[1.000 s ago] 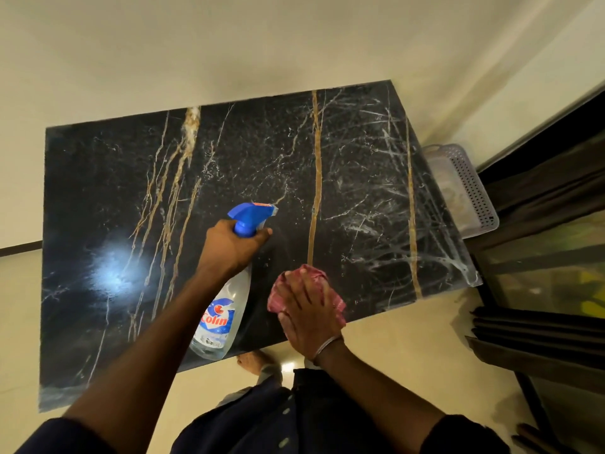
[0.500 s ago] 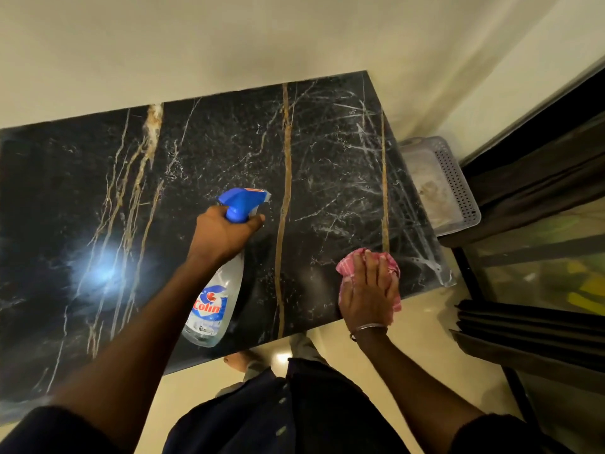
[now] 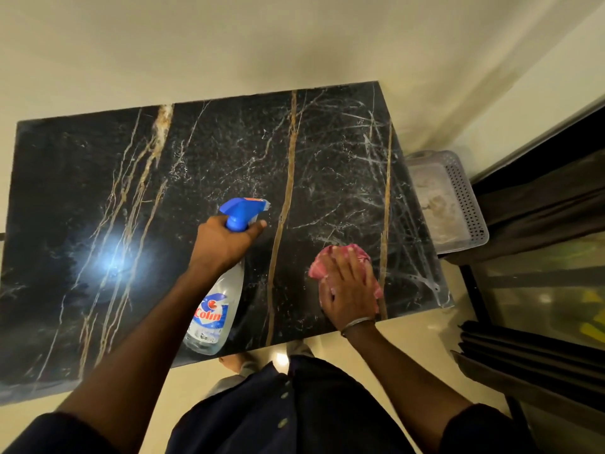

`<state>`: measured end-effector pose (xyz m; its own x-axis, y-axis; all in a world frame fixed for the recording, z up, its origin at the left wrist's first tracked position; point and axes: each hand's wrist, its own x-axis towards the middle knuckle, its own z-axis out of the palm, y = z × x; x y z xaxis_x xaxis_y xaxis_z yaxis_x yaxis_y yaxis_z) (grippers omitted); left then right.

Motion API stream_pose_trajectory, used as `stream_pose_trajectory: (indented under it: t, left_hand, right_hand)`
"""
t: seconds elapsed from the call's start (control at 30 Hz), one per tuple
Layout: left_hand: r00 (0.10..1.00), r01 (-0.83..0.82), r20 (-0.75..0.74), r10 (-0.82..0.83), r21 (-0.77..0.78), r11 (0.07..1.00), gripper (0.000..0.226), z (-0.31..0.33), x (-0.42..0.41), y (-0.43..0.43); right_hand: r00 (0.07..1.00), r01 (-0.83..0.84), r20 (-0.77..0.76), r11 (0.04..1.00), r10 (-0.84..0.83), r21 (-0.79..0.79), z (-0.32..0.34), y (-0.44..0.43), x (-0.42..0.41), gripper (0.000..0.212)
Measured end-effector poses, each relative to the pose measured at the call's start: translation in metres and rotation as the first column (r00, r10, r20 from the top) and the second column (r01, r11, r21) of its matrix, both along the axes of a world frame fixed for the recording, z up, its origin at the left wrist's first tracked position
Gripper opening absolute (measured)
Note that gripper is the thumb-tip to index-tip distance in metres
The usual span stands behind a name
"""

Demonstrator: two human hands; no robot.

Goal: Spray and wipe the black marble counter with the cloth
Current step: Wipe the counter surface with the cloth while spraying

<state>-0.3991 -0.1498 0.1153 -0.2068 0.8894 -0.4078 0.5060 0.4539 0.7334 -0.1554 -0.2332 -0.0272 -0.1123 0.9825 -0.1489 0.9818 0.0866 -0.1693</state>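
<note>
On the counter (image 3: 108,198), at 5 o'clock, the cloth (image 3: 330,257) is pressed flat under the spread right hand (image 3: 348,290). The bottle (image 3: 222,283) is gripped by the left hand (image 3: 222,240). Wiping is under way; the wet spots at 12 o'clock likely should be wiped next.

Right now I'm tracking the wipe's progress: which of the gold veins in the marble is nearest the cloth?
The thin gold vein at the far right, passing just beside the pink cloth under the right hand. The other gold veins lie farther left.

cloth (image 3: 340,258) mostly hidden under right hand (image 3: 348,290), counter (image 3: 98,191) cut off at left
</note>
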Motion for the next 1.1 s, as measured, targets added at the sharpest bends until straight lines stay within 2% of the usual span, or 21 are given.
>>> stream_pose_trajectory:
  t: [0.1, 0.2, 0.23, 0.37, 0.5, 0.57, 0.6, 0.7, 0.8, 0.9, 0.97, 1.1]
  left_hand:
    - [1.000, -0.005, -0.011, 0.006, 0.019, 1.000, 0.025, 0.003, 0.002, 0.002]
    - [0.999, -0.023, -0.031, 0.024, 0.017, 1.000, 0.026, 0.005, 0.005, 0.003]
    - [0.999, -0.038, -0.030, 0.039, 0.016, 0.999, 0.027, 0.005, 0.006, 0.003]
    - [0.996, -0.079, -0.030, 0.080, 0.012, 0.997, 0.026, 0.005, 0.010, 0.004]
    - [0.998, -0.062, -0.020, 0.062, 0.013, 0.998, 0.024, 0.007, 0.012, 0.008]
    - [0.998, -0.049, -0.027, 0.049, 0.025, 0.999, 0.024, 0.009, 0.011, 0.011]
    - [0.998, -0.049, -0.036, 0.050, 0.030, 0.998, 0.024, 0.010, 0.010, 0.012]
    - [0.997, -0.059, -0.037, 0.060, 0.036, 0.998, 0.029, 0.011, 0.007, 0.018]
    - [0.999, -0.033, -0.024, 0.034, 0.037, 0.999, 0.029, 0.011, 0.003, 0.020]
    - [1.000, 0.007, 0.000, -0.007, 0.041, 0.999, 0.023, 0.008, -0.001, 0.021]
    - [1.000, 0.017, 0.009, -0.018, 0.048, 0.999, 0.024, 0.006, -0.005, 0.022]
    - [1.000, 0.016, -0.015, -0.015, 0.053, 0.998, 0.026, 0.004, -0.015, 0.022]
  right_hand:
    - [0.985, 0.169, 0.039, 0.986, -0.169, -0.002, 0.003, 0.006, 0.006, 0.061]
    - [0.963, 0.268, -0.012, 0.963, -0.268, 0.005, 0.004, 0.004, -0.022, 0.061]
    - [0.973, 0.227, -0.036, 0.974, -0.227, -0.004, 0.004, 0.004, -0.033, 0.062]
    - [0.988, -0.143, -0.063, 0.989, 0.141, -0.029, 0.001, 0.005, -0.059, 0.063]
    - [0.947, -0.317, -0.065, 0.947, 0.314, -0.050, -0.005, 0.015, -0.049, 0.065]
    - [0.938, -0.345, -0.050, 0.938, 0.344, -0.035, -0.005, 0.022, -0.033, 0.064]
    - [0.954, -0.296, -0.043, 0.955, 0.295, -0.025, -0.004, 0.026, -0.024, 0.063]
    - [1.000, -0.006, -0.008, 1.000, 0.006, 0.017, 0.000, 0.037, 0.003, 0.061]
    - [0.979, 0.200, 0.019, 0.979, -0.201, 0.041, 0.002, 0.041, 0.006, 0.060]
    - [0.949, 0.317, -0.008, 0.948, -0.317, 0.036, 0.001, 0.041, -0.021, 0.061]
    - [0.970, 0.242, -0.018, 0.970, -0.242, 0.010, 0.001, 0.039, -0.043, 0.063]
    - [0.998, -0.037, -0.045, 0.999, 0.035, -0.024, 0.000, 0.027, -0.081, 0.064]
